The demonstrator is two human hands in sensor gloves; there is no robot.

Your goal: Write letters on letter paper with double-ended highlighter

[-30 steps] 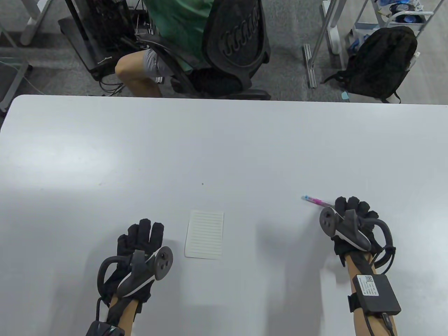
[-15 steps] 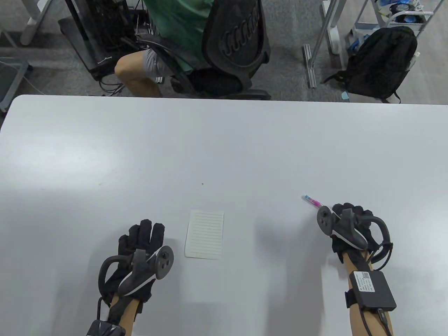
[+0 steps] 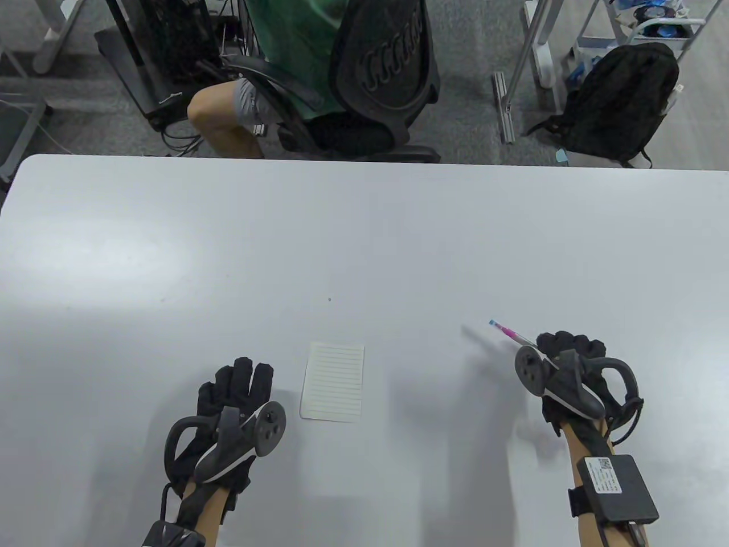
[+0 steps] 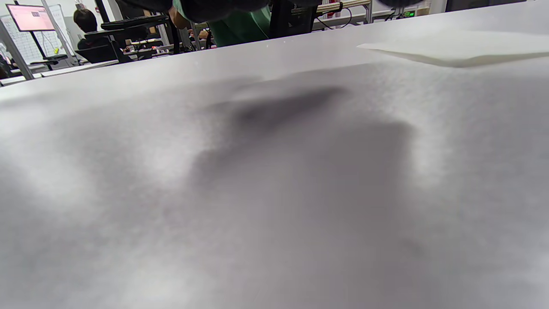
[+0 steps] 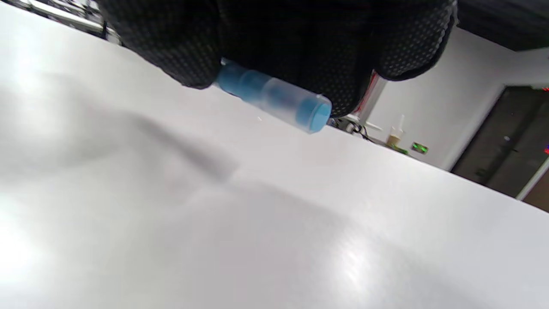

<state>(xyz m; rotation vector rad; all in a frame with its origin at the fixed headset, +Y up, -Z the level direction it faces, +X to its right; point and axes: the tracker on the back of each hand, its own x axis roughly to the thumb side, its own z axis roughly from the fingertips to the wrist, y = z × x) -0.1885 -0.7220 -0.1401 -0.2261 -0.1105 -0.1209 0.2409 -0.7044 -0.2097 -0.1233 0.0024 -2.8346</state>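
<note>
A double-ended highlighter, pink-bodied with a translucent blue cap at its end, is held above the white surface in the curled fingers of the right hand, its far tip slanting up and to the left. The letter paper, a small lined sheet without writing, lies flat well to the left of the pen, just beside the left hand, which rests with fingers straight and holds nothing. Nothing lies between pen and paper. Beyond the surface's far edge a person sits in a black office chair, and a black backpack rests on the floor.
</note>
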